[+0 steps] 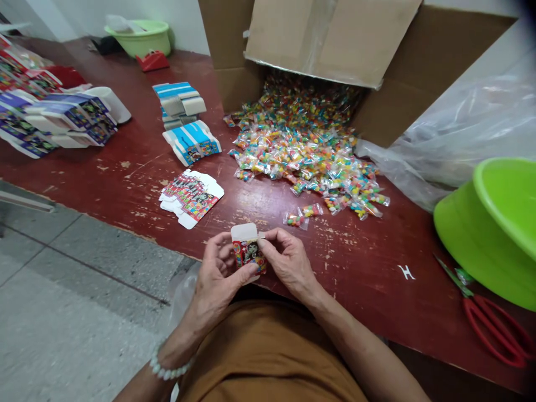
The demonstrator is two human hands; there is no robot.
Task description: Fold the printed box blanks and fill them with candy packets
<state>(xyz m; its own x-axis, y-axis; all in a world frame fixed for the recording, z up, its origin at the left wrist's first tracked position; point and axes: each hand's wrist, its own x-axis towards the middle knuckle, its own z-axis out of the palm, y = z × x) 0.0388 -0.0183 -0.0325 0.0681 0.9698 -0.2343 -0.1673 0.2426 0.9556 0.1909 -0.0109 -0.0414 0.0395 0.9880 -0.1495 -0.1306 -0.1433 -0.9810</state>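
A small red printed candy box [250, 251] is held upright at the table's front edge, its white top flap standing up. My left hand [220, 273] grips it from the left, thumb across the lower front. My right hand [288, 259] pinches the upper right corner by a small white side flap. Beyond my hands, to the left, lies a fanned stack of flat red cartons [195, 195]. Farther ahead, small clear packets of coloured candies [297, 151] spill in a heap from a cardboard box [326, 39] lying on its side.
Blue-and-white bundles of flat cartons [192, 142] sit behind the red stack. Purple carton bundles [62, 120] are at far left. A green tub [481, 223] and red-handled scissors [489, 324] occupy the right side. A red tape dispenser [153, 60] stands near a pale green basin [144, 39].
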